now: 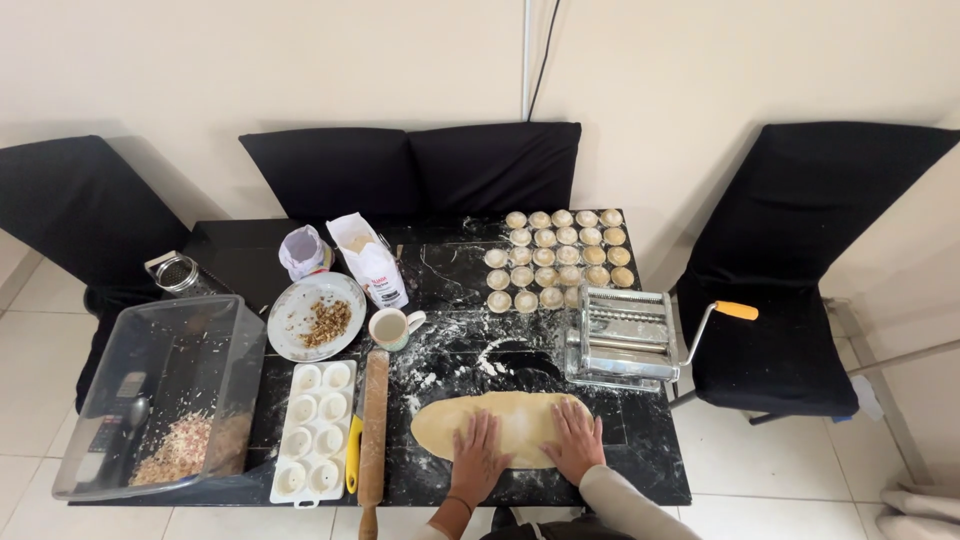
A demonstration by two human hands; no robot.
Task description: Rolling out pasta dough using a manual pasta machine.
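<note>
Pressing flat with fingers spread, the left hand (pixel 480 456) and right hand (pixel 575 440) grasp nothing, steadying the dough sheet (pixel 500 420) low-centre on the floured bench (pixel 650 470), rolling pin (pixel 373 430) alongside.

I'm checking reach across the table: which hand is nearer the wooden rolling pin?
Left. The left hand lies flat on the dough sheet, just right of the rolling pin. The right hand presses the dough farther right, toward the pasta machine.
</note>
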